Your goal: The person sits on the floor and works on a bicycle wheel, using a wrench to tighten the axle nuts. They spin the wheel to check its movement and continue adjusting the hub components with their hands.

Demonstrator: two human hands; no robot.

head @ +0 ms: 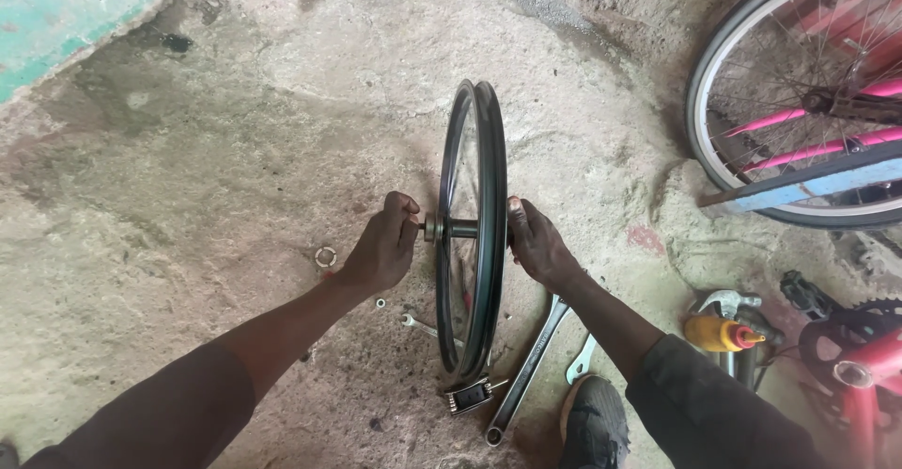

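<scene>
Rough concrete floor. Bare black wheel rim point(474, 234) upright at centre. Left hand point(383, 243) pinches axle end point(432, 228); right hand point(536, 242) grips rim's right side. Spanner point(526, 375) near. Axle-fitting step; steady rim needed.

You've got a bare black bicycle rim point(489, 196) standing upright on the concrete, edge-on to you, axle point(449, 228) sticking out left at hub height.

Glossy blk metal rim point(490, 196), rough matt concrete floor point(216, 178).
</scene>
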